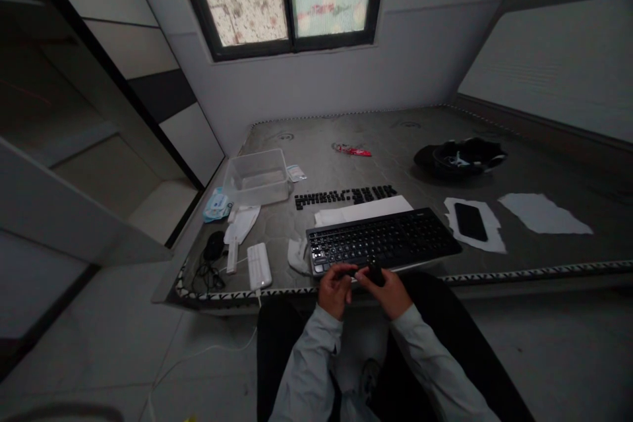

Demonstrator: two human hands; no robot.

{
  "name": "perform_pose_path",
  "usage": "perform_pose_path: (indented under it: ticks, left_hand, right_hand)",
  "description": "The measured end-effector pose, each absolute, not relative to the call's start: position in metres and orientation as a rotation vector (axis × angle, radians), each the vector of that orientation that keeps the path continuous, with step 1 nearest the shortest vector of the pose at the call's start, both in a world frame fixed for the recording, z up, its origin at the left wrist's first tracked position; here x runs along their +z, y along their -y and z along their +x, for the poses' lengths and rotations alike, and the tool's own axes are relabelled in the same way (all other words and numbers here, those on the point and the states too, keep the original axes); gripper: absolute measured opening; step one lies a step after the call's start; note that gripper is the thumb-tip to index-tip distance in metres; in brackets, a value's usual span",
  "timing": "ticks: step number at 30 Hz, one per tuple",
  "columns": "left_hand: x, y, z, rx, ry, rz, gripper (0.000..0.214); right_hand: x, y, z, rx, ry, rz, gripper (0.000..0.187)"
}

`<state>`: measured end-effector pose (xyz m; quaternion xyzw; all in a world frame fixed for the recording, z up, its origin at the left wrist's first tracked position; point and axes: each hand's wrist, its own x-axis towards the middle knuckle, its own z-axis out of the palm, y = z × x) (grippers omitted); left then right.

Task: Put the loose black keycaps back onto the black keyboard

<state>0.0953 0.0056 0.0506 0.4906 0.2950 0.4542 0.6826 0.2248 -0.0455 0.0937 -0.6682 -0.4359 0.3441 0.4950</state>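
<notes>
A black keyboard (380, 241) lies across the near edge of the bed; some of its keys at the left end look pale or bare. In front of its near edge, my right hand (393, 295) is closed around a small black object (375, 271) that stands up between thumb and fingers. My left hand (333, 291) is closed just to the left, its fingertips pinched near the right thumb. Something small and dark shows at those fingertips, too small to name. Behind the keyboard are white paper (366, 211) and rows of loose black keycaps (341, 196).
To the left are a clear plastic box (260, 178), a white power bank (259, 266) with a cable, a black mouse (214, 246) and a blue packet (216, 205). A phone (471, 221) lies on paper at right, near a black cap (459, 157). A red packet (353, 150) lies farther back.
</notes>
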Motion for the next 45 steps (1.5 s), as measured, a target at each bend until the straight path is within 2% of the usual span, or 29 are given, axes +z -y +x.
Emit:
perform_pose_path:
  ticks: [4,7,11,15,21,24,28,32,37,42,45]
  left_hand:
    - [0.051,-0.005,0.093,0.991,-0.762,1.185,0.045]
    - [0.052,-0.006,0.089,1.010,-0.861,1.288,0.038]
    - [0.057,-0.010,0.081,1.132,-0.866,1.649,0.027]
    - [0.063,-0.011,0.079,1.205,-0.734,2.026,0.024]
    - [0.059,-0.009,0.082,1.417,-0.837,2.226,0.020]
    - [0.060,-0.012,0.076,1.581,-1.086,2.127,0.018]
    - [0.072,-0.030,0.058,1.643,-1.563,1.551,0.028]
    - [0.086,-0.072,0.036,1.651,-1.698,1.269,0.034]
    - [0.080,-0.149,0.021,1.306,-1.920,1.634,0.025]
    - [0.060,-0.225,0.042,0.763,-1.816,2.247,0.023]
    - [0.046,-0.263,0.065,0.591,-1.728,2.328,0.021]
  right_hand:
    - [0.095,0.045,0.225,0.825,1.066,-1.606,0.038]
    - [0.094,0.045,0.226,0.846,1.090,-1.600,0.037]
    - [0.090,0.046,0.229,0.863,1.115,-1.628,0.038]
    - [0.084,0.046,0.234,0.893,1.129,-1.616,0.039]
    - [0.085,0.049,0.244,0.916,1.090,-1.602,0.043]
    - [0.091,0.053,0.249,0.920,1.038,-1.564,0.046]
    - [0.090,0.055,0.255,0.961,0.960,-1.472,0.044]
    - [0.081,0.054,0.259,1.114,0.730,-1.392,0.046]
    - [0.077,0.053,0.265,1.284,0.486,-1.296,0.048]
    - [0.076,0.049,0.271,1.312,0.413,-1.277,0.050]
    - [0.074,0.047,0.274,1.310,0.383,-1.284,0.050]
